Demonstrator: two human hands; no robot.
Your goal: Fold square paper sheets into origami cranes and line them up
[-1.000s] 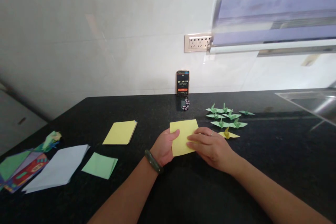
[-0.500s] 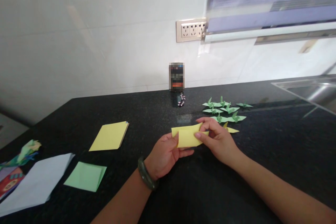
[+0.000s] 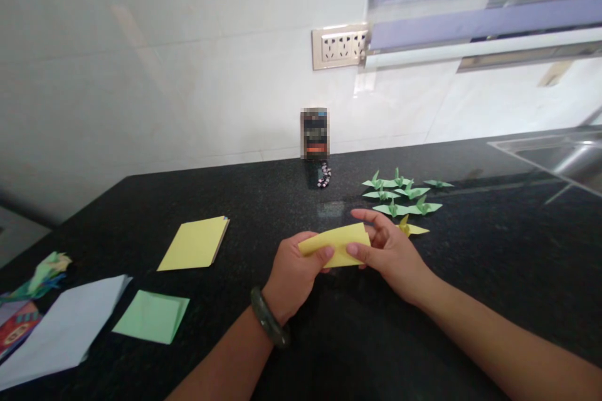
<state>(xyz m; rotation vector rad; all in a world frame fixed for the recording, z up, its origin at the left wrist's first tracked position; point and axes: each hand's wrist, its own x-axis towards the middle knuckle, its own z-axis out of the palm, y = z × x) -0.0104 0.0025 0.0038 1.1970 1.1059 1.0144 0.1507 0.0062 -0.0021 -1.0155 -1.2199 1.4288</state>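
A sheet of yellow origami paper [image 3: 342, 239], folded over into a long strip shape, is held up above the counter between both hands. My left hand [image 3: 294, 272], with a dark green bangle [image 3: 269, 319] at its wrist, pinches the left end, thumb in front and fingers behind. My right hand [image 3: 392, 257] grips the right end, thumb on the front face and some fingers raised behind. Just past my right hand stands a yellow paper crane [image 3: 409, 227], partly hidden by it. Several green paper cranes [image 3: 399, 194] are grouped farther back.
Left on the dark counter [image 3: 263, 200] are a yellow paper stack [image 3: 194, 244], folded green paper [image 3: 153, 318] and white sheets [image 3: 66, 326]. A blurred-out upright device [image 3: 315, 133] leans on the wall, its beaded strap [image 3: 324, 175] before it. A metal sink [image 3: 564, 156] lies right.
My left hand has turned, bringing its thumb onto the front of the yellow paper. The paper's fold now lies along the top, and the right thumb presses its face.
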